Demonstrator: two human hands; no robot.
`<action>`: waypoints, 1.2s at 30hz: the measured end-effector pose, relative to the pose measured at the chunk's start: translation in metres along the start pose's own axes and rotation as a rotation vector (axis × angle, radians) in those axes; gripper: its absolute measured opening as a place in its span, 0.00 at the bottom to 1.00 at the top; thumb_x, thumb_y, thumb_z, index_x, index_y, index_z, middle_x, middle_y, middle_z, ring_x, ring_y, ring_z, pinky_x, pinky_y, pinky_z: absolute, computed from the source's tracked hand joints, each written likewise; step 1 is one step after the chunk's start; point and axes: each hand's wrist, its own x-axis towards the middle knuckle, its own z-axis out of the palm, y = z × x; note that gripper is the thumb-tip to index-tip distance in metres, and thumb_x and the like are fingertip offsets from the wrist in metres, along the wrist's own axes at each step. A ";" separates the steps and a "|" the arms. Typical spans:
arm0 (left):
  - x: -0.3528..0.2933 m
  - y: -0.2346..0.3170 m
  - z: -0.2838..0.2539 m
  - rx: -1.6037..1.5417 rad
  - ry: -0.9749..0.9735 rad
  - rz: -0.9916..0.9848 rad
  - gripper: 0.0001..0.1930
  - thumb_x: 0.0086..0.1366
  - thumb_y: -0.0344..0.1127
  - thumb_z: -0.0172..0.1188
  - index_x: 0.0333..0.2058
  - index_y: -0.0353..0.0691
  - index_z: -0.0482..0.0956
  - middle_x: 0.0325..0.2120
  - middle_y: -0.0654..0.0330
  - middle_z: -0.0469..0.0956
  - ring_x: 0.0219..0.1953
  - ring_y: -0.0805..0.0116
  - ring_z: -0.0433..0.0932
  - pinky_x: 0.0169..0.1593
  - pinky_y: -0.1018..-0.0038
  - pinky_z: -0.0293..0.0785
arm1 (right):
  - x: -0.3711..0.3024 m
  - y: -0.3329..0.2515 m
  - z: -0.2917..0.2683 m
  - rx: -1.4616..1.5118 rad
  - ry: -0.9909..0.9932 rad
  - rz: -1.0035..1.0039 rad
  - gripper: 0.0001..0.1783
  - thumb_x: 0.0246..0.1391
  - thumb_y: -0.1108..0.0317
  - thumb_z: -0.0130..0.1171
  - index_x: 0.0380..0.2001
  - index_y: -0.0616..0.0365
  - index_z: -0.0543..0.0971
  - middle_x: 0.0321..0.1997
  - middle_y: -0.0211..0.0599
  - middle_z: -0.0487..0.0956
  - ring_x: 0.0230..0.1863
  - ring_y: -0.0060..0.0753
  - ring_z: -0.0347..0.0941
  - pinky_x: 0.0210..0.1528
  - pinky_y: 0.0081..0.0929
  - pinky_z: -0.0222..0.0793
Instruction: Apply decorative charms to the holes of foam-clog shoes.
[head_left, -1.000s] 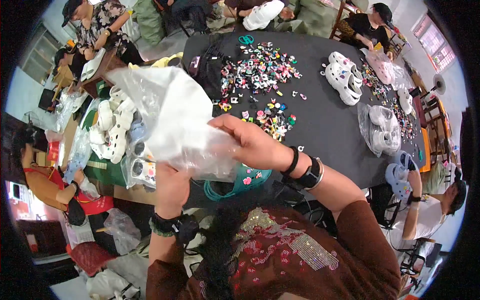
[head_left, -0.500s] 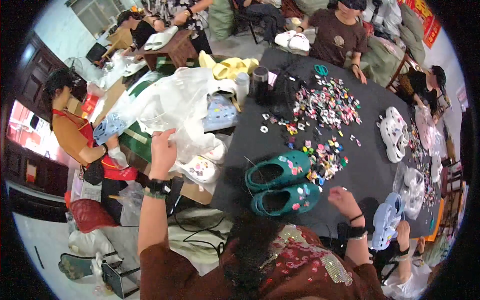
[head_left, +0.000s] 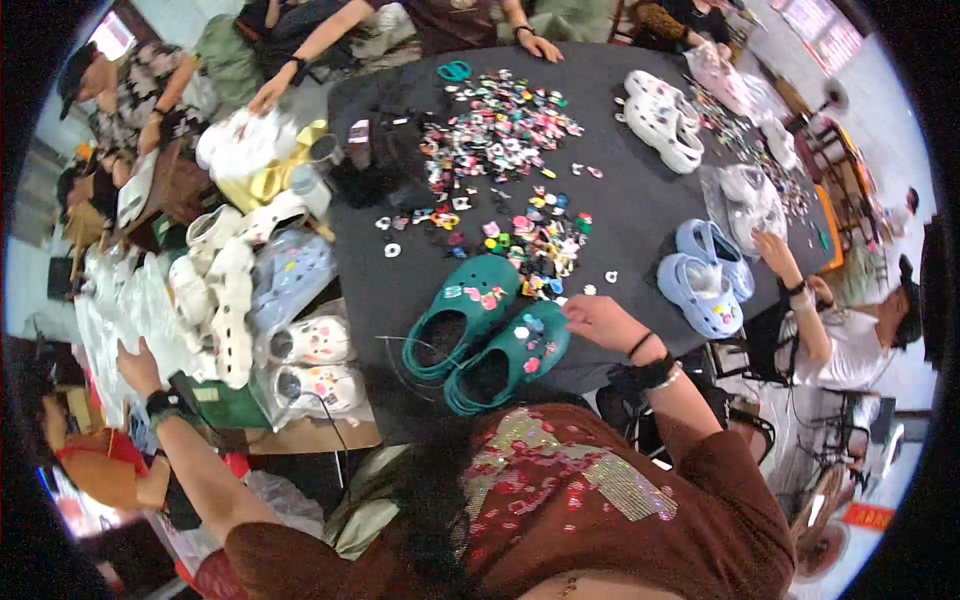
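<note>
Head-height fisheye view (very wide), downward over the table point(head_left: 625, 225)

Past the right edge of the black table point(head_left: 625, 225) I see wooden chairs point(head_left: 845, 162), and off its far right corner a fan point(head_left: 833, 97) by a pale wall point(head_left: 885, 115). A window point(head_left: 113, 36) glows white, well beyond the far left corner.

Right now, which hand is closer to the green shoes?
Right. The right hand is beside the green shoes, near the toes; the left hand is far to their left, by clear plastic bags.
</note>
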 end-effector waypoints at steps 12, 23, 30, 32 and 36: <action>-0.294 0.308 -0.164 -1.142 -1.003 0.167 0.10 0.62 0.31 0.58 0.42 0.36 0.76 0.33 0.63 0.78 0.37 0.76 0.75 0.44 0.79 0.70 | 0.054 -0.002 0.008 -0.171 0.075 -0.387 0.23 0.37 0.70 0.68 0.40 0.57 0.74 0.41 0.41 0.73 0.46 0.48 0.69 0.49 0.39 0.67; -0.367 0.383 -0.106 -1.247 -1.189 -0.037 0.23 0.58 0.40 0.64 0.45 0.27 0.74 0.42 0.52 0.77 0.43 0.67 0.76 0.47 0.74 0.70 | 0.114 -0.023 0.030 -0.549 -0.067 -0.693 0.31 0.28 0.64 0.72 0.41 0.50 0.73 0.43 0.36 0.69 0.49 0.42 0.65 0.50 0.37 0.63; -0.373 0.407 -0.072 -1.131 -1.332 -0.090 0.20 0.53 0.44 0.68 0.31 0.31 0.76 0.25 0.60 0.75 0.26 0.73 0.68 0.31 0.74 0.65 | 0.139 -0.008 0.040 -0.440 -0.063 -0.820 0.24 0.28 0.65 0.70 0.35 0.51 0.74 0.40 0.33 0.69 0.46 0.40 0.65 0.47 0.37 0.64; -0.351 0.431 -0.104 -1.063 -1.424 -0.089 0.20 0.52 0.44 0.68 0.32 0.31 0.76 0.24 0.61 0.74 0.24 0.74 0.68 0.28 0.73 0.64 | 0.146 0.013 0.032 -0.266 -0.148 -0.785 0.18 0.31 0.66 0.69 0.29 0.53 0.75 0.34 0.33 0.70 0.43 0.40 0.66 0.46 0.36 0.64; -0.363 0.411 -0.056 -1.062 -1.513 -0.134 0.20 0.51 0.43 0.67 0.36 0.31 0.76 0.24 0.64 0.74 0.21 0.75 0.67 0.23 0.72 0.62 | 0.153 0.001 0.040 -0.090 -0.146 -0.833 0.08 0.36 0.68 0.66 0.24 0.56 0.78 0.30 0.32 0.72 0.41 0.39 0.68 0.44 0.35 0.65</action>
